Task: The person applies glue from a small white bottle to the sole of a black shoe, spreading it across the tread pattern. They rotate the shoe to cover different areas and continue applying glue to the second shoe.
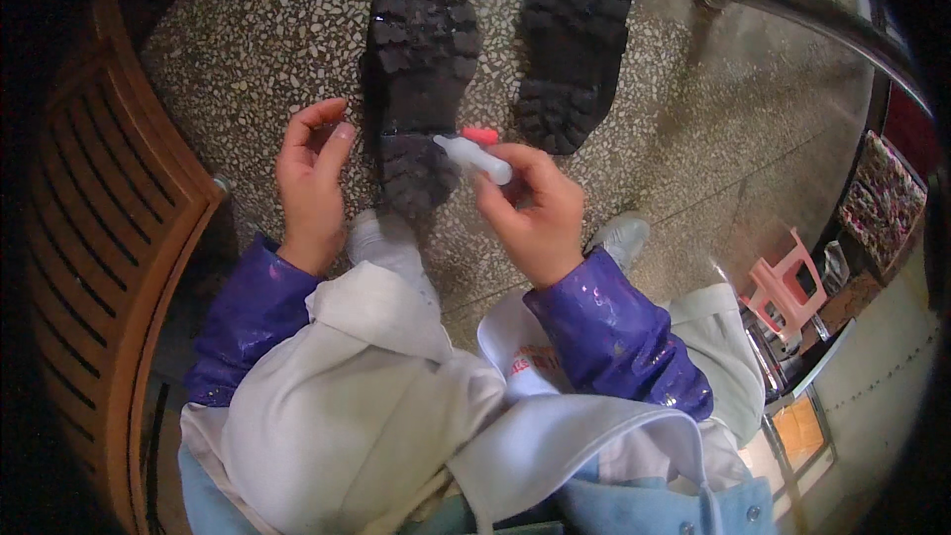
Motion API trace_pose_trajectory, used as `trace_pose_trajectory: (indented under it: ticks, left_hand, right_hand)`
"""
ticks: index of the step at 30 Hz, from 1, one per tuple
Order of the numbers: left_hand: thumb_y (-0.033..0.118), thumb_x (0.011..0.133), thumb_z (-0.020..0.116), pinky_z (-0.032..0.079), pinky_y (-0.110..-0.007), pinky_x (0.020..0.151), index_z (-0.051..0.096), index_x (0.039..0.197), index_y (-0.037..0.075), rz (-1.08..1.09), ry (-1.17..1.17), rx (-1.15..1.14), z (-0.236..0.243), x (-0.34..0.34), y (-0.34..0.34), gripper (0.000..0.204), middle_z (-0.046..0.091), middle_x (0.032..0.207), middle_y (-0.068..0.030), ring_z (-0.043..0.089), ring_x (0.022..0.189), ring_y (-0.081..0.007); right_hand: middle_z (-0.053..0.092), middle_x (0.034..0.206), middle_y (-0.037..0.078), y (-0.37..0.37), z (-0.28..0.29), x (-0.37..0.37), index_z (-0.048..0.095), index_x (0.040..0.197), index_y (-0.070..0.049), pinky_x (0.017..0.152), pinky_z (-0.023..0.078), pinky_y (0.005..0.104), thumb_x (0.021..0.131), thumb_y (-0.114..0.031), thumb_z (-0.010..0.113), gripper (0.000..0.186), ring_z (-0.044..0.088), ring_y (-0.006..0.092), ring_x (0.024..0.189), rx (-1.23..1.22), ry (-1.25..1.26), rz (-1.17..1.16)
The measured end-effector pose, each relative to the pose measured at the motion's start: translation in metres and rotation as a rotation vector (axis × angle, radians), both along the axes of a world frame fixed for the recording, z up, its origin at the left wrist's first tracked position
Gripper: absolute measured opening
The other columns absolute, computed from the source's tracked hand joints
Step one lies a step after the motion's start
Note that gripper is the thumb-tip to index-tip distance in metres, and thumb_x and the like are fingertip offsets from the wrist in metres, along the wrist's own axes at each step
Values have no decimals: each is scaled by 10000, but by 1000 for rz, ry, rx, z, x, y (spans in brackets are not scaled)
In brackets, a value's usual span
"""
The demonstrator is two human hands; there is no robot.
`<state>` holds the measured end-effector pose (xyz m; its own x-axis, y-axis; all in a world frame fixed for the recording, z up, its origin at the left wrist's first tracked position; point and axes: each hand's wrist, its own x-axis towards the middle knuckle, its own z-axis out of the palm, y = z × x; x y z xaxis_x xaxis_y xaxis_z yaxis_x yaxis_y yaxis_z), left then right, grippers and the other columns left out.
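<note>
Two black boots lie sole-up on the speckled stone floor: the left boot [421, 69] in front of me and the right boot [575, 40] beside it. My right hand [535, 213] pinches a small white tube [475, 159] with its tip at the left boot's heel; a red cap [481, 135] shows just above the tube. My left hand [312, 178] hovers next to the left boot's heel, fingers spread, holding nothing. Both forearms wear shiny purple sleeves.
A wooden slatted chair [109, 238] stands at my left. A metal rail [792, 10] curves across the upper right. A pink plastic stool [783, 287] and patterned items sit at the far right. My white-trousered knees and white shoes fill the lower middle.
</note>
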<state>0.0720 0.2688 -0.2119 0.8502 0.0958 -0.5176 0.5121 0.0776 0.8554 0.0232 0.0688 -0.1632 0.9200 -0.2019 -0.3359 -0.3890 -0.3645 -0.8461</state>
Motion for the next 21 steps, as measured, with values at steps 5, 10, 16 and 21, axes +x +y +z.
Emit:
trace_pose_trajectory:
  ticks: [5, 10, 16, 21]
  left_hand:
    - [131, 910, 557, 392, -214, 751, 567, 1141, 64, 40, 306, -89, -10, -18, 8, 241, 562, 1001, 17, 480, 854, -49]
    - [188, 927, 547, 390, -206, 732, 569, 1150, 91, 16, 335, -54, -10, -18, 3, 244, 561, 1001, 41, 485, 849, -46]
    - [227, 942, 529, 416, -220, 781, 551, 1176, 100, -42, 414, -90, -9, -19, 5, 267, 556, 1051, 33, 506, 901, -63]
    - [256, 939, 524, 400, -235, 786, 550, 1173, 96, -35, 448, -87, -11, -21, 5, 285, 541, 1083, 15, 490, 938, -90]
  right_hand:
    - [600, 768, 105, 1, -2, -6, 595, 964, -37, 534, 497, 322, 729, -86, 708, 266, 614, 228, 608, -112, -64, 234]
    - [596, 741, 78, 3, 0, -15, 610, 943, -37, 496, 469, 262, 718, -62, 721, 252, 585, 151, 551, -86, -161, 230]
    - [574, 776, 122, 4, 0, -19, 571, 948, -32, 590, 487, 376, 701, -74, 705, 285, 595, 302, 693, -91, -131, 309]
    - [557, 777, 113, 3, -2, -17, 565, 960, -41, 589, 482, 381, 694, -93, 712, 308, 586, 298, 690, -144, -182, 313]
